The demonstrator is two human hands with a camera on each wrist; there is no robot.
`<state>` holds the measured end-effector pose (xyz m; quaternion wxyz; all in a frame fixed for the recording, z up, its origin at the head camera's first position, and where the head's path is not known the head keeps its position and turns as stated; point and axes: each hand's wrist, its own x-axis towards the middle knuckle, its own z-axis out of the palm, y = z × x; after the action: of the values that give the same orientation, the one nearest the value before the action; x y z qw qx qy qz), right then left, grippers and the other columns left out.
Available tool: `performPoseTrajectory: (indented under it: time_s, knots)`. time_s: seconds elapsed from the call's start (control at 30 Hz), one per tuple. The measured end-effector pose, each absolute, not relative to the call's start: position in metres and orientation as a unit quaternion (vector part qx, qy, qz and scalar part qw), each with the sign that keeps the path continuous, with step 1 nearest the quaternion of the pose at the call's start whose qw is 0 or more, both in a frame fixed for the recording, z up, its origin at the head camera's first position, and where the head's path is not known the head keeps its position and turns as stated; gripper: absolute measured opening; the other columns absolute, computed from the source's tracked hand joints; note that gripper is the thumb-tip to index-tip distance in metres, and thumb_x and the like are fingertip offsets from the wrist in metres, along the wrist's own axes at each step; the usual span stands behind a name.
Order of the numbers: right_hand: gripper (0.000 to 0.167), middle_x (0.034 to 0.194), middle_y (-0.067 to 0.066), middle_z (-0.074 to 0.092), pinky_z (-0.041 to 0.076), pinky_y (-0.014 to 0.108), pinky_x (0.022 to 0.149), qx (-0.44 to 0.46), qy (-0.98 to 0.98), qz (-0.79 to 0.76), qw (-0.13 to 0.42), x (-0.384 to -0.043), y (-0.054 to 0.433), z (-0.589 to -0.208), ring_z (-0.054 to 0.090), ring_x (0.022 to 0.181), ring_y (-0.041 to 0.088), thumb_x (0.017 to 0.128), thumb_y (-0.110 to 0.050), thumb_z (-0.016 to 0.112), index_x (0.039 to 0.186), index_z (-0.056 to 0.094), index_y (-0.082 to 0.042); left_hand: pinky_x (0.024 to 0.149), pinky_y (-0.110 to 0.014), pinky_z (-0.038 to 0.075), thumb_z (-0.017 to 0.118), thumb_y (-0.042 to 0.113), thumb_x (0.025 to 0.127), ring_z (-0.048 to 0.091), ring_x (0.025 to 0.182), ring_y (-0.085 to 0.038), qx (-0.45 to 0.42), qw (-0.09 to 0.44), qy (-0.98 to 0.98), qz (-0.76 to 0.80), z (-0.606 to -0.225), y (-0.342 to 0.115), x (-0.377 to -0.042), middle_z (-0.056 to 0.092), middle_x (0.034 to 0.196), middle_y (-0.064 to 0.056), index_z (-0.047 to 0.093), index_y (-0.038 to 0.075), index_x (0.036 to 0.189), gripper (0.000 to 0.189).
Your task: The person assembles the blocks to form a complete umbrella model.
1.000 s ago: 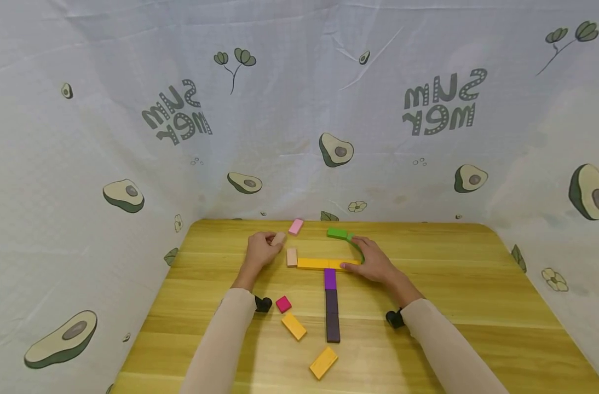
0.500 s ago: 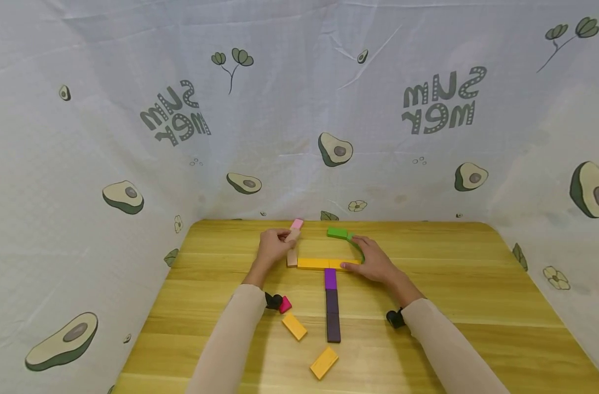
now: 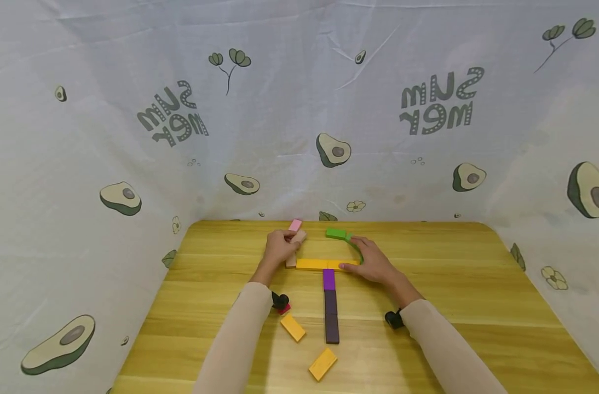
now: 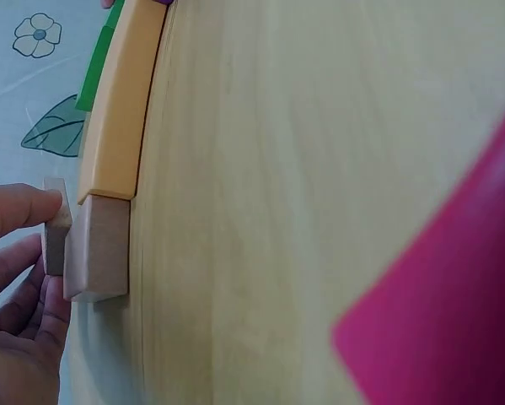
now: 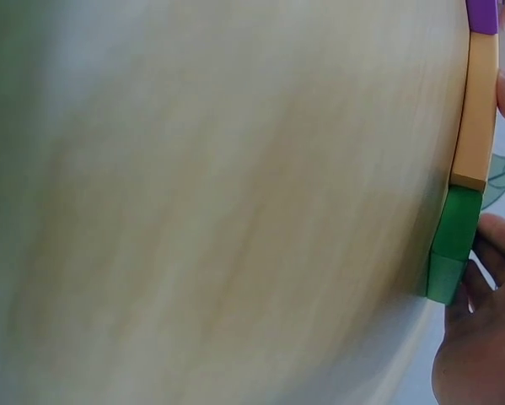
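In the head view my left hand (image 3: 278, 249) pinches a beige block (image 3: 300, 236) between thumb and fingers. A second beige block (image 3: 291, 261) lies just below that hand, end to end with a row of two yellow blocks (image 3: 311, 264). The left wrist view shows the held block (image 4: 56, 236) close beside the resting one (image 4: 104, 245). My right hand (image 3: 375, 261) spreads over the row's right end, thumb on the yellow block and fingers at a light green piece (image 3: 349, 237). Its palm partly hides a curve of green pieces (image 5: 457, 224).
From the yellow row a purple block (image 3: 329, 279) and two dark blocks (image 3: 331, 314) run toward me. A bright green block (image 3: 336, 233) and a pink block (image 3: 295, 225) lie at the back. Nearer are loose yellow blocks (image 3: 293, 328) and a magenta block (image 3: 284, 310), partly hidden.
My left hand has carried the beige block rightward, to just beyond the resting beige block and near the pink one. Its wrist camera now covers part of the magenta block. My right hand stays put.
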<state>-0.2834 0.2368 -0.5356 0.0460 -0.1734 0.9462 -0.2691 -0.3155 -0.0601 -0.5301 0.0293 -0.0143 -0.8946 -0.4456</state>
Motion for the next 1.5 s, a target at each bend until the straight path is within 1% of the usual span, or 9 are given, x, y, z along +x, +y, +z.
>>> performPoseTrajectory:
  time_s: [0.13,0.3,0.6,0.8,1.0,1.27,1.5]
  knots:
    - [0.092,0.161,0.023,0.037,0.032,0.066,0.119,-0.173,0.946,-0.271,0.047,-0.2835,0.2359,-0.5351,0.034,0.148,0.047,0.088,-0.056,0.075,0.155,0.041,-0.001,0.082,-0.034,0.06,0.079,0.018,0.089,0.067,0.096,-0.023,-0.014,0.018,-0.902,-0.432,-0.5311,-0.0603,-0.3167,0.075,0.108,-0.014,0.076,0.002,0.12,0.035]
    - [0.092,0.161,0.022,0.037,0.032,0.066,0.119,-0.173,0.946,-0.268,0.046,-0.2841,0.2352,-0.5362,0.034,0.148,0.047,0.089,-0.055,0.074,0.155,0.041,-0.001,0.086,-0.034,0.06,0.078,0.018,0.088,0.065,0.098,-0.022,0.0,-0.001,-0.904,-0.428,-0.5312,-0.0606,-0.3182,0.074,0.111,-0.012,0.076,0.004,0.122,0.036]
    - [0.092,0.162,0.022,0.036,0.032,0.067,0.119,-0.173,0.947,-0.267,0.046,-0.2838,0.2354,-0.5354,0.034,0.148,0.047,0.088,-0.055,0.074,0.155,0.041,-0.001,0.086,-0.032,0.058,0.079,0.019,0.088,0.063,0.097,-0.021,0.023,-0.022,-0.897,-0.441,-0.5333,-0.0628,-0.3188,0.071,0.109,-0.011,0.076,0.005,0.117,0.033]
    - [0.092,0.162,0.022,0.036,0.032,0.067,0.119,-0.172,0.948,-0.266,0.046,-0.2839,0.2354,-0.5357,0.034,0.148,0.047,0.089,-0.056,0.074,0.156,0.04,-0.002,0.088,-0.035,0.059,0.078,0.027,0.091,0.067,0.098,-0.022,0.01,-0.011,-0.893,-0.449,-0.5328,-0.066,-0.3182,0.074,0.108,-0.012,0.077,0.004,0.115,0.033]
    - [0.092,0.162,0.022,0.036,0.032,0.067,0.119,-0.17,0.947,-0.269,0.045,-0.2834,0.2351,-0.5364,0.034,0.148,0.047,0.089,-0.054,0.075,0.155,0.041,-0.002,0.09,-0.037,0.06,0.078,0.022,0.092,0.068,0.1,-0.025,0.008,-0.01,-0.893,-0.449,-0.5311,-0.0657,-0.3171,0.074,0.109,-0.014,0.077,0.003,0.115,0.03]
    - [0.091,0.162,0.021,0.036,0.031,0.067,0.119,-0.166,0.946,-0.273,0.046,-0.2829,0.2341,-0.5363,0.033,0.149,0.047,0.089,-0.053,0.075,0.155,0.041,-0.002,0.087,-0.035,0.06,0.079,0.02,0.091,0.068,0.099,-0.024,0.013,-0.003,-0.894,-0.447,-0.5306,-0.066,-0.3168,0.074,0.107,-0.014,0.077,0.002,0.114,0.029]
    - [0.092,0.161,0.022,0.037,0.033,0.067,0.118,-0.172,0.947,-0.268,0.038,-0.2831,0.2346,-0.5359,0.035,0.148,0.047,0.089,-0.056,0.074,0.155,0.042,-0.001,0.087,-0.035,0.06,0.078,0.019,0.091,0.067,0.098,-0.023,0.017,-0.004,-0.897,-0.441,-0.5321,-0.0659,-0.3175,0.074,0.107,-0.012,0.078,0.004,0.112,0.026]
